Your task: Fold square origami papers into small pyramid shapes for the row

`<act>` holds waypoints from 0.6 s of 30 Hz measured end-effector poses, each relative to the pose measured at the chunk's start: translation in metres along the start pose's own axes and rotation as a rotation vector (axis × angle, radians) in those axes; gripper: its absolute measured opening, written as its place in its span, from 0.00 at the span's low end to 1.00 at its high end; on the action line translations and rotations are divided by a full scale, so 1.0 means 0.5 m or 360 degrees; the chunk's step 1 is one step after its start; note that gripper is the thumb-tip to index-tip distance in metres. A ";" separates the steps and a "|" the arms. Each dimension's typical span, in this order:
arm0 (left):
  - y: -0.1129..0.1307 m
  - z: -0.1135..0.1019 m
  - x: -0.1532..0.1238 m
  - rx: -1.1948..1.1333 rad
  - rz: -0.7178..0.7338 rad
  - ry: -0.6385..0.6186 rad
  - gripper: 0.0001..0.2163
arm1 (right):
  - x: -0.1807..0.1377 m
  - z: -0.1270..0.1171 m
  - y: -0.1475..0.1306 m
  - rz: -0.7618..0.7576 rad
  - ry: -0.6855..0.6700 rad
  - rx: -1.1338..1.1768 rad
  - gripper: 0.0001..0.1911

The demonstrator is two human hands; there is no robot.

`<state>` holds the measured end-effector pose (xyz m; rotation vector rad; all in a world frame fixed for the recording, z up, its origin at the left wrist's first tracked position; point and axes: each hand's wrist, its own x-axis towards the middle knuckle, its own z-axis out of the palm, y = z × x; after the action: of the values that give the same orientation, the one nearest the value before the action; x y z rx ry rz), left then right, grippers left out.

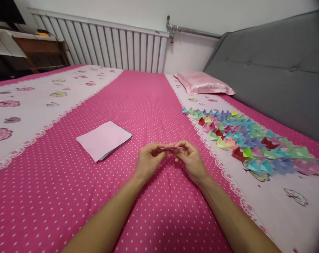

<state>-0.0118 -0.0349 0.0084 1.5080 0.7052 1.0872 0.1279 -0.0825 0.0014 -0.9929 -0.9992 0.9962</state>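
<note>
A small pink folded paper [171, 148] is held level between my two hands, above the dotted part of the bedspread. My left hand [150, 158] pinches its left end between thumb and fingers. At the other end, my right hand [189, 157] grips it the same way. A small point of paper sticks up in the middle. To the left of my hands lies a stack of paper sheets [105, 139], light pink on top with blue edges showing. Rows of folded paper boats [254, 140] in many colours stand to the right.
The pink and white bedspread [146, 98] covers the bed. A pink satin pillow [204, 83] rests near the grey padded headboard [275, 66]. Against the far wall is a white radiator [109, 45] with a pipe [196, 31]. A wooden desk [40, 49] stands at far left.
</note>
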 end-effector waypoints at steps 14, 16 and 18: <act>-0.017 -0.028 0.004 0.0971 0.1104 0.0116 0.09 | 0.002 0.002 -0.001 -0.0460 0.0148 -0.0573 0.09; -0.021 -0.032 0.003 0.1118 0.1001 0.0087 0.10 | 0.000 0.000 -0.002 -0.0544 0.0140 -0.0809 0.07; -0.021 -0.034 0.001 0.1314 0.0839 0.0040 0.10 | -0.002 -0.002 -0.001 -0.0576 0.0119 -0.1022 0.07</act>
<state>-0.0258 -0.0250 -0.0019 2.4898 0.8515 1.2708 0.1289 -0.0839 0.0014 -1.2946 -1.4154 0.3291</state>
